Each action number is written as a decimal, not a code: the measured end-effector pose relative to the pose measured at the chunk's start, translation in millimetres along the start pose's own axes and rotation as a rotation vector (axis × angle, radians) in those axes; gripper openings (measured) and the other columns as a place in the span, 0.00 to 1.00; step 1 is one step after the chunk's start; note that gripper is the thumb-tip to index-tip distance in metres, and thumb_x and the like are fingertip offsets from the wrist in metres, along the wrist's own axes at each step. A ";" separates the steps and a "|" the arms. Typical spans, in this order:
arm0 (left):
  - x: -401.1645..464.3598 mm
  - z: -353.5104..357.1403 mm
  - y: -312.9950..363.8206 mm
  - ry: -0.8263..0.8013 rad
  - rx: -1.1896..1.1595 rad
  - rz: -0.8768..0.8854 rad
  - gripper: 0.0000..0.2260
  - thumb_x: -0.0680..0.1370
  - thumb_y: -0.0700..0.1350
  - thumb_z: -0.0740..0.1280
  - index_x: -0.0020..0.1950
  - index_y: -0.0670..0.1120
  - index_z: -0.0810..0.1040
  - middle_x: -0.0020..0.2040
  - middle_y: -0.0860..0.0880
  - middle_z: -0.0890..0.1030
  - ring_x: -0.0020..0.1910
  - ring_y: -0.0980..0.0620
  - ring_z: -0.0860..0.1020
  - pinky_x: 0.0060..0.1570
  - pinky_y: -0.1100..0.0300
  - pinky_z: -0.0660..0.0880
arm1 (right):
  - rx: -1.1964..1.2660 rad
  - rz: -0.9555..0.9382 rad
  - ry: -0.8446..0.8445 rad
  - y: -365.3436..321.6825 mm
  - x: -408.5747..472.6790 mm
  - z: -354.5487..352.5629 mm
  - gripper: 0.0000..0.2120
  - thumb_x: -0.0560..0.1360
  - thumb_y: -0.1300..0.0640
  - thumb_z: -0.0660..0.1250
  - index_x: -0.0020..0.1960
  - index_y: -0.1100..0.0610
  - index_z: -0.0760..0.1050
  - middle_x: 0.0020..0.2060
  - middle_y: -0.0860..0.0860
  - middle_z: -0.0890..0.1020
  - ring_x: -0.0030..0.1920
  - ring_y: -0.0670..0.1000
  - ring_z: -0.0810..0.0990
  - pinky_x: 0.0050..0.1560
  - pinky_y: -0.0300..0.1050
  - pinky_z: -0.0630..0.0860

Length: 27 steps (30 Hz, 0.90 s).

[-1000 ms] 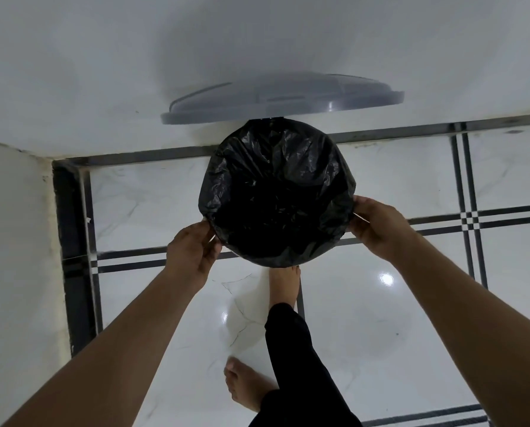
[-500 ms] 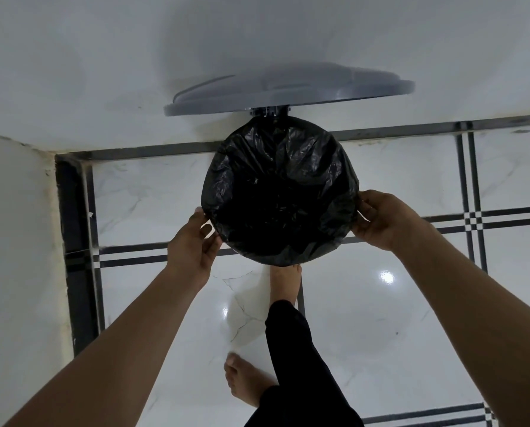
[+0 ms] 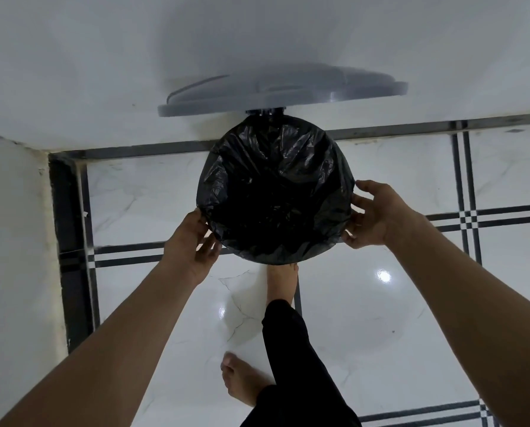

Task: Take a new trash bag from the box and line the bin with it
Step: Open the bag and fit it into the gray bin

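A black trash bag (image 3: 276, 192) is stretched over the round mouth of the bin and hides the bin's body. The bin's grey lid (image 3: 288, 89) stands raised behind it, against the wall. My left hand (image 3: 193, 238) is at the bag's lower left edge with fingers spread and touching the plastic. At the bag's right edge, my right hand (image 3: 374, 215) has straight spread fingers against the plastic. Neither hand grips anything. The bag box is out of sight.
A white wall rises behind the bin and another at the left, meeting in a corner. The floor is glossy white tile with black stripes. My bare foot (image 3: 280, 282) is at the bin's front base, its toes hidden under the bag; my other foot (image 3: 242, 380) stands nearer.
Both hands have let go of the bag's rim and their fingers have straightened out. The lid has tilted a little further up.
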<state>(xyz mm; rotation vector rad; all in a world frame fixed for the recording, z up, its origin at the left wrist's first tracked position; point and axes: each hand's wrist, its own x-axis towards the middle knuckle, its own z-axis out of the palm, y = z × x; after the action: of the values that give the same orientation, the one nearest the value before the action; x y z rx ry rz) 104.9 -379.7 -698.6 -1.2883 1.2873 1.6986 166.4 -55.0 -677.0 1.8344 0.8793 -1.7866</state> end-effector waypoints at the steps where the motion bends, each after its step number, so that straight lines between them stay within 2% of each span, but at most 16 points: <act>1: -0.8 0.1 1.8 -0.002 0.017 -0.047 0.07 0.76 0.51 0.75 0.51 0.50 0.84 0.53 0.51 0.85 0.52 0.50 0.81 0.50 0.56 0.80 | 0.015 0.000 -0.014 -0.3 0.8 0.9 0.13 0.76 0.46 0.65 0.50 0.53 0.81 0.46 0.51 0.81 0.48 0.54 0.80 0.50 0.55 0.74; 3: -2.6 -0.6 4.6 -0.037 0.022 -0.127 0.06 0.75 0.54 0.75 0.49 0.53 0.84 0.52 0.53 0.82 0.52 0.49 0.77 0.48 0.55 0.75 | 0.063 0.004 -0.018 0.5 2.9 3.2 0.13 0.77 0.46 0.64 0.52 0.54 0.80 0.50 0.51 0.81 0.51 0.55 0.80 0.52 0.54 0.75; 6: -3.0 -1.1 4.6 -0.110 -0.081 -0.137 0.04 0.78 0.48 0.73 0.51 0.51 0.83 0.47 0.52 0.82 0.47 0.50 0.78 0.46 0.56 0.75 | 0.105 0.037 -0.016 2.4 5.9 1.5 0.14 0.76 0.45 0.64 0.54 0.53 0.78 0.53 0.49 0.81 0.55 0.53 0.80 0.57 0.50 0.73; 10: -0.3 1.3 3.6 -0.111 -0.170 -0.108 0.06 0.81 0.44 0.71 0.57 0.48 0.81 0.52 0.52 0.83 0.51 0.51 0.79 0.51 0.58 0.75 | 0.071 0.041 -0.005 0.7 6.9 -0.5 0.18 0.77 0.42 0.63 0.52 0.54 0.82 0.49 0.52 0.83 0.48 0.54 0.81 0.48 0.57 0.76; 11: 0.6 0.7 3.1 -0.105 -0.170 -0.117 0.05 0.81 0.45 0.71 0.57 0.47 0.81 0.52 0.51 0.84 0.50 0.51 0.80 0.50 0.59 0.76 | 0.075 0.039 -0.006 0.6 6.9 0.7 0.19 0.77 0.41 0.62 0.53 0.55 0.83 0.49 0.52 0.83 0.49 0.55 0.81 0.46 0.58 0.77; 14: 1.0 -2.1 1.5 -0.091 -0.209 -0.165 0.07 0.80 0.45 0.73 0.51 0.43 0.78 0.40 0.49 0.85 0.40 0.53 0.83 0.49 0.59 0.79 | 0.126 0.032 -0.014 3.6 7.6 3.1 0.21 0.78 0.42 0.61 0.57 0.57 0.81 0.53 0.54 0.83 0.53 0.58 0.83 0.42 0.63 0.81; 16: 1.9 -3.7 0.9 -0.098 -0.182 -0.143 0.05 0.79 0.44 0.74 0.50 0.43 0.80 0.41 0.49 0.84 0.38 0.54 0.82 0.48 0.61 0.80 | 0.148 0.030 -0.014 8.5 8.1 3.0 0.21 0.79 0.44 0.63 0.60 0.59 0.79 0.54 0.56 0.84 0.52 0.59 0.85 0.41 0.62 0.82; 19: 2.1 -1.8 1.8 -0.105 -0.134 -0.119 0.04 0.77 0.42 0.76 0.51 0.45 0.85 0.46 0.50 0.85 0.41 0.54 0.83 0.46 0.60 0.82 | 0.169 0.018 -0.022 13.2 9.3 1.0 0.21 0.79 0.46 0.64 0.61 0.62 0.78 0.55 0.59 0.83 0.50 0.61 0.86 0.40 0.59 0.84; 22: 0.8 -1.1 4.0 -0.103 -0.152 -0.182 0.07 0.76 0.44 0.76 0.53 0.47 0.85 0.52 0.49 0.82 0.49 0.50 0.78 0.61 0.54 0.77 | 0.143 0.020 -0.042 14.2 10.1 0.6 0.22 0.79 0.43 0.63 0.59 0.61 0.79 0.54 0.57 0.84 0.48 0.60 0.85 0.38 0.56 0.83; 24: -0.4 -1.8 5.6 -0.120 -0.143 -0.217 0.08 0.76 0.45 0.75 0.54 0.48 0.85 0.51 0.47 0.81 0.49 0.48 0.78 0.64 0.49 0.76 | 0.160 0.007 -0.050 16.7 10.7 2.5 0.23 0.79 0.43 0.62 0.60 0.60 0.79 0.54 0.58 0.85 0.50 0.60 0.85 0.38 0.59 0.83; 27: -1.0 -0.7 3.6 -0.157 -0.190 -0.195 0.06 0.77 0.42 0.73 0.53 0.44 0.86 0.43 0.45 0.86 0.52 0.45 0.82 0.60 0.50 0.80 | 0.210 -0.022 -0.029 23.9 11.5 4.8 0.21 0.79 0.45 0.62 0.60 0.61 0.79 0.55 0.57 0.84 0.50 0.60 0.85 0.39 0.58 0.83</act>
<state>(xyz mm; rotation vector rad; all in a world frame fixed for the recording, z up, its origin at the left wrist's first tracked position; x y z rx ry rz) 102.3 -381.5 -696.5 -1.3120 0.8978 1.7741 179.3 -73.5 -691.7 1.9259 0.7278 -1.9791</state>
